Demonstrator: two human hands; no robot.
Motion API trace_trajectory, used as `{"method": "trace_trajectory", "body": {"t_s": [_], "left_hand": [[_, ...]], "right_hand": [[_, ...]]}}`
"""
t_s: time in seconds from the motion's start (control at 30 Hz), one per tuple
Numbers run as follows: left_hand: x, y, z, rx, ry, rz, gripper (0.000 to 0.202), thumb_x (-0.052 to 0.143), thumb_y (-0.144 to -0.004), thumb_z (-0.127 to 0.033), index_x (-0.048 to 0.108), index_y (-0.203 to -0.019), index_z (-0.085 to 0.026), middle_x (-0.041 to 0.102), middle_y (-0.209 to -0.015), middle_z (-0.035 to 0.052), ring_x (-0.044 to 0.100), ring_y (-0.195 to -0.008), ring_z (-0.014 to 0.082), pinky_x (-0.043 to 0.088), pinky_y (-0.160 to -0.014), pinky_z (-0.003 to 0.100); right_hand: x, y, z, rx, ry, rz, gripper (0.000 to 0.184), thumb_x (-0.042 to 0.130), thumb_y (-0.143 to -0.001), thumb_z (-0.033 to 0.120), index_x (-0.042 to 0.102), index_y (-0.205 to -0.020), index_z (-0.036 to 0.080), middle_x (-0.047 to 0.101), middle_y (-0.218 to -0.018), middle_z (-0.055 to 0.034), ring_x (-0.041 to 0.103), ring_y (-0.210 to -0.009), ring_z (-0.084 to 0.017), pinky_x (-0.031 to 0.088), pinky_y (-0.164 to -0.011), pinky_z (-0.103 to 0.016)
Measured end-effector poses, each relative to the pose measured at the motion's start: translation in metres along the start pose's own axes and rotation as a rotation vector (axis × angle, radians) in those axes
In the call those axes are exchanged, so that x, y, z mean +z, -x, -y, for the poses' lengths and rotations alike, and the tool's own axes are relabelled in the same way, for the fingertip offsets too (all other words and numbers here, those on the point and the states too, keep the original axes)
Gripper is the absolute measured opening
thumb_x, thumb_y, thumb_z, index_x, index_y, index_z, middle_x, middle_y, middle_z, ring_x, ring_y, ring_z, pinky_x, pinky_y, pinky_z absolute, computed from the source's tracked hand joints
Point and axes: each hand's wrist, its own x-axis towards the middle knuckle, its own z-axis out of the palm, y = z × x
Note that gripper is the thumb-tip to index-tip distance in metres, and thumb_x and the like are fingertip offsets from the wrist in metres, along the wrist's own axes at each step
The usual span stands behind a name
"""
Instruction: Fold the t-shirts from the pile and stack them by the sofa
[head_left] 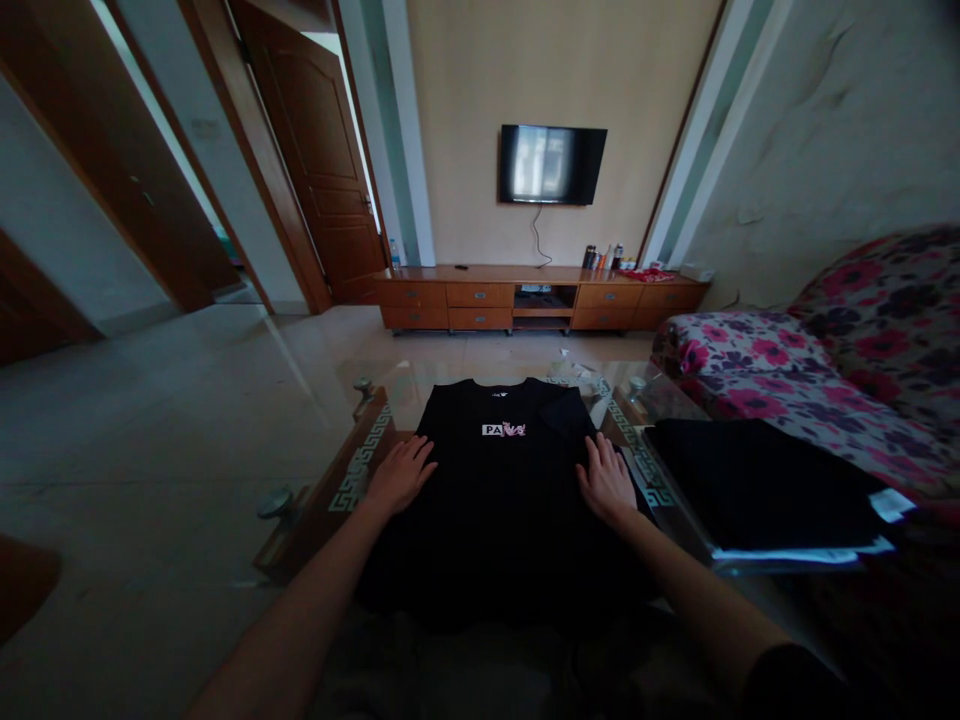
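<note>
So the black T-shirt [510,510] is lying spread out on the glass worktop [375,440], right between the two hands, neckline at the far end. Left hand [401,475] is at its left edge, fingers loosely spread and reaching onto the cloth; right hand [606,475] sits on the opposite edge, fingers also fairly flat and a bit apart. Neither looks like it's pinching anything, just resting on the fabric. Material looks like soft, matte knit, mostly smooth, with a small white-and-pink print [504,430] on the chest. The glass is shiny and see-through, with a pale angular key-pattern border down the sides. Off to the right there's a flat, roughly rectangular folded black cloth [765,480], well apart from the shirt, and past that a floral-covered sofa [750,345].
</note>
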Motion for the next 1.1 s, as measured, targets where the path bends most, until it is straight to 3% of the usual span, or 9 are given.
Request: {"method": "trace_trajectory", "body": {"t_s": [0.17,0.3,0.4,0.57,0.67,0.83,0.93,1.0,1.1], "left_hand": [[-0.002,0.039,-0.007,0.019,0.032,0.059,0.062,0.032,-0.102,-0.055,0.039,-0.156,-0.023,0.031,-0.165,0.0052,0.023,-0.154,0.0260,0.019,-0.125,0.045],[0.001,0.062,-0.010,0.042,0.049,0.084,0.071,0.035,-0.100,-0.061,0.028,-0.160,-0.025,0.022,-0.168,0.0045,0.017,-0.155,0.0258,0.019,-0.125,0.044],[0.003,0.056,-0.007,0.048,0.048,0.065,0.071,0.034,-0.100,-0.061,0.028,-0.161,-0.024,0.020,-0.169,0.0053,0.015,-0.156,0.0255,0.019,-0.125,0.044],[0.004,0.022,0.000,0.008,0.058,0.061,0.061,0.033,-0.102,-0.053,0.038,-0.156,-0.025,0.028,-0.166,0.0041,0.023,-0.154,0.0250,0.021,-0.124,0.045],[0.002,0.007,-0.006,-0.077,0.006,-0.024,0.053,0.032,-0.103,-0.046,0.050,-0.148,-0.024,0.036,-0.163,0.0054,0.027,-0.153,0.0250,0.018,-0.125,0.045],[-0.014,0.013,-0.027,-0.161,-0.056,-0.139,0.047,0.031,-0.103,-0.039,0.061,-0.133,-0.019,0.049,-0.153,0.0118,0.036,-0.147,0.0280,0.020,-0.124,0.046],[-0.033,0.031,-0.031,-0.110,-0.040,-0.112,0.042,0.036,-0.102,-0.039,0.062,-0.128,-0.020,0.059,-0.139,0.0144,0.049,-0.135,0.0294,0.031,-0.117,0.045],[-0.047,0.046,-0.028,-0.140,-0.018,-0.067,0.036,0.039,-0.099,-0.038,0.066,-0.116,-0.022,0.066,-0.121,0.0142,0.060,-0.119,0.0293,0.041,-0.107,0.044],[-0.068,0.068,-0.018,-0.213,0.137,0.062,0.030,0.044,-0.094,-0.037,0.068,-0.087,-0.022,0.071,-0.092,0.0091,0.067,-0.091,0.0251,0.049,-0.086,0.038]], "right_hand": [[0.002,0.050,0.011,-0.035,-0.010,0.063,0.071,0.030,-0.100,0.057,0.022,-0.163,0.025,0.003,-0.171,-0.0062,0.004,-0.156,-0.032,0.011,-0.124,-0.053],[0.010,0.063,0.007,0.013,0.003,0.137,0.076,0.028,-0.098,0.066,0.023,-0.163,0.026,0.010,-0.170,-0.0087,0.005,-0.156,-0.033,0.008,-0.123,-0.057],[0.011,0.051,0.006,0.009,0.005,0.133,0.076,0.025,-0.099,0.067,0.023,-0.163,0.026,0.010,-0.170,-0.0088,0.005,-0.156,-0.032,0.007,-0.123,-0.055],[0.010,0.018,0.011,0.032,-0.006,0.175,0.075,0.026,-0.099,0.065,0.024,-0.163,0.025,0.012,-0.170,-0.0095,0.004,-0.156,-0.031,0.006,-0.123,-0.054],[0.009,0.005,0.012,0.046,-0.039,0.183,0.074,0.028,-0.099,0.064,0.027,-0.162,0.024,0.015,-0.169,-0.0094,0.006,-0.156,-0.030,0.007,-0.123,-0.054],[-0.002,0.002,0.002,0.089,-0.273,0.039,0.072,0.035,-0.098,0.052,0.026,-0.159,0.016,0.038,-0.159,-0.0135,0.031,-0.149,-0.026,0.022,-0.122,-0.046],[-0.021,0.012,-0.012,0.039,-0.430,-0.057,0.063,0.042,-0.094,0.046,0.042,-0.148,0.013,0.051,-0.146,-0.0165,0.047,-0.136,-0.027,0.036,-0.114,-0.040],[-0.037,0.024,-0.024,-0.003,-0.537,0.021,0.051,0.044,-0.092,0.046,0.057,-0.132,0.015,0.063,-0.129,-0.0149,0.060,-0.119,-0.026,0.046,-0.104,-0.039],[-0.059,0.052,-0.046,0.043,-0.760,0.359,0.047,0.040,-0.093,0.055,0.064,-0.110,0.018,0.070,-0.090,-0.0072,0.066,-0.077,-0.020,0.053,-0.072,-0.033]]}}
